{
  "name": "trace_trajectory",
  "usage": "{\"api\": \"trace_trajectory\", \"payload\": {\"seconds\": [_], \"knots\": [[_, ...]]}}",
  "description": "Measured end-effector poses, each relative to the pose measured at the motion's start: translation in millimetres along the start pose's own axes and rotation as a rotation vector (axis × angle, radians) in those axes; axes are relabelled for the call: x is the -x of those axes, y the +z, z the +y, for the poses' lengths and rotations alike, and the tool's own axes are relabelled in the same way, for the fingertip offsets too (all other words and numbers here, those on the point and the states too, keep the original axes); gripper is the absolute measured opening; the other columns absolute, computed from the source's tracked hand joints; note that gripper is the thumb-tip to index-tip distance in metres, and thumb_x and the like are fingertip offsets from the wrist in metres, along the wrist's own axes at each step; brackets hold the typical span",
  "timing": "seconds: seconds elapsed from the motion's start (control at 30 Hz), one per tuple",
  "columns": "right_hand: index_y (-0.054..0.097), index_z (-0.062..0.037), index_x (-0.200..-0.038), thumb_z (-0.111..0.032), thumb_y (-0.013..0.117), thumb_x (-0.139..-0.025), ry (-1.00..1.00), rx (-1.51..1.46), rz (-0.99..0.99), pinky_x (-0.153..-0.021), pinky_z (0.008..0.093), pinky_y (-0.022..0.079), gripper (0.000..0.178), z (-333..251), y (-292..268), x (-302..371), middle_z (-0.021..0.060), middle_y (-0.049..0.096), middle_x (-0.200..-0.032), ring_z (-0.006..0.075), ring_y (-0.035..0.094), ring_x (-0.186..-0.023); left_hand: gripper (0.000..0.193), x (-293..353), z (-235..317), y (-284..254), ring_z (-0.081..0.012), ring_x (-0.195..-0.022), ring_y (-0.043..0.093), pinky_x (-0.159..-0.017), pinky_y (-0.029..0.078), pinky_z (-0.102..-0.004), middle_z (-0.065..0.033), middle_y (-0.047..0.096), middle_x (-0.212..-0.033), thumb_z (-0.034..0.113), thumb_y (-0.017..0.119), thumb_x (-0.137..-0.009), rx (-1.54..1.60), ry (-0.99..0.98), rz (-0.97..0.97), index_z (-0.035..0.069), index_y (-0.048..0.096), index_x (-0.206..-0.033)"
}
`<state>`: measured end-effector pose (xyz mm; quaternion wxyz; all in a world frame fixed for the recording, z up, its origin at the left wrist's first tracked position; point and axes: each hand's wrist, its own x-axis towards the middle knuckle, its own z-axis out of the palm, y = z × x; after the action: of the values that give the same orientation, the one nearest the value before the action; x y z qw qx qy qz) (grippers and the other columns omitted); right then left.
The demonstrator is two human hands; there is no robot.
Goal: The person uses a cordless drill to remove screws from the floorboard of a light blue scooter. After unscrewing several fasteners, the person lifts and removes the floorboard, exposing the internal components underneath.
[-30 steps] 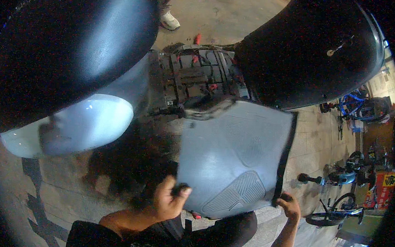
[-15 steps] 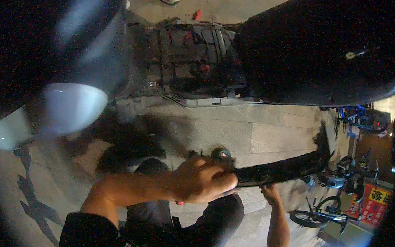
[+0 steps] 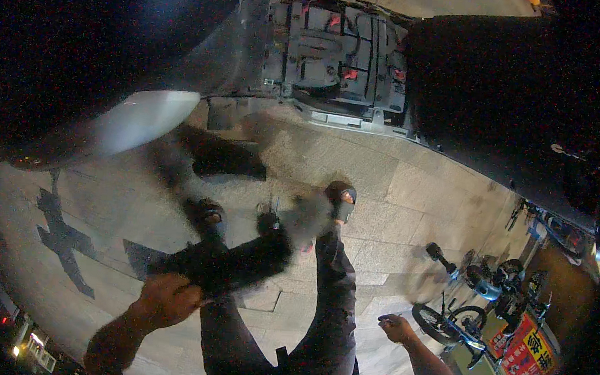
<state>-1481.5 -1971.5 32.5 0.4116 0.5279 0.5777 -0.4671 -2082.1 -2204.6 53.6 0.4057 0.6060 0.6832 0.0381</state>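
Observation:
My left hand (image 3: 169, 300) is closed on one end of a long black plastic-looking panel (image 3: 247, 263), which is smeared by motion and tilts up to the right above my left leg. Apart from it, my right hand (image 3: 396, 327) hangs at the lower right with its fingers curled together. A small pale spot shows at those fingertips, too small to name. Ahead lies the exposed floor section of a scooter-like vehicle (image 3: 314, 75), dark grey, ribbed and with red spots.
A glossy white rounded body part (image 3: 146, 123) juts in at the left. My feet stand on stone paving (image 3: 409, 194). At the right are a bicycle (image 3: 453, 324), a black tool-like object (image 3: 440, 258) and a red and yellow sign (image 3: 530, 353). A large dark seat-like bulk fills the upper right.
My left hand has swung left and down with the black panel. My right hand has come away from the panel and sits lower. The whole view has shifted.

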Motion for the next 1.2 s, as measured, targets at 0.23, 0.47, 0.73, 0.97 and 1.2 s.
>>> {"api": "trace_trajectory", "payload": {"seconds": [0.23, 0.47, 0.73, 0.97, 1.2], "knots": [[0.064, -0.0015, -0.108, -0.019, 0.061, -0.09, -0.107, -0.058, -0.001, -0.07, 0.0288, 0.052, 0.026, -43, -17, 9, 0.0116, 0.07, -0.087, 0.0149, 0.065, -0.074, 0.022, 155, -3, 44, -0.0299, -0.075, 0.057, -0.068, 0.045, -0.0406, -0.0125, 0.059, -0.079, 0.023, 0.061, -0.088, 0.283, -0.853, 0.607, 0.001, 0.058, -0.086], [0.064, 0.0018, -0.105, -0.017, 0.052, -0.091, 0.025, -0.085, 0.014, -0.08, 0.0315, 0.052, 0.027, -83, -43, 22, 0.0136, 0.07, -0.093, 0.0194, 0.067, -0.088, 0.037, 283, -103, 172, -0.029, -0.101, 0.056, -0.092, 0.044, -0.0402, -0.0134, 0.062, -0.11, 0.033, 0.061, -0.089, -0.043, -1.221, 0.928, 0.003, 0.062, -0.111], [0.062, 0.0018, -0.11, -0.016, 0.052, -0.092, 0.027, -0.153, 0.018, -0.08, 0.0311, 0.052, 0.027, -79, -37, 20, 0.0138, 0.07, -0.094, 0.0197, 0.067, -0.087, 0.037, 242, -214, 260, -0.029, -0.1, 0.058, -0.088, 0.046, -0.0402, -0.0136, 0.063, -0.109, 0.034, 0.059, -0.09, -0.283, -1.294, 0.589, 0.005, 0.061, -0.113], [0.061, 0.0032, -0.111, -0.016, 0.052, -0.093, 0.082, -0.131, -0.007, -0.08, 0.0303, 0.051, 0.028, -64, -13, 21, 0.013, 0.069, -0.095, 0.0181, 0.065, -0.087, 0.038, 128, -234, 314, -0.0283, -0.1, 0.059, -0.086, 0.047, -0.0396, -0.0135, 0.063, -0.109, 0.035, 0.058, -0.091, -0.183, -1.289, 0.278, 0.006, 0.06, -0.115], [0.061, 0.0027, -0.11, -0.02, 0.054, -0.092, 0.101, -0.11, 0.012, -0.081, 0.031, 0.051, 0.03, -81, -10, 19, 0.0136, 0.07, -0.095, 0.0193, 0.065, -0.09, 0.039, 69, -236, 347, -0.0276, -0.099, 0.06, -0.084, 0.048, -0.039, -0.0135, 0.063, -0.109, 0.035, 0.056, -0.091, -0.129, -1.23, 0.089, 0.007, 0.059, -0.118]]}}
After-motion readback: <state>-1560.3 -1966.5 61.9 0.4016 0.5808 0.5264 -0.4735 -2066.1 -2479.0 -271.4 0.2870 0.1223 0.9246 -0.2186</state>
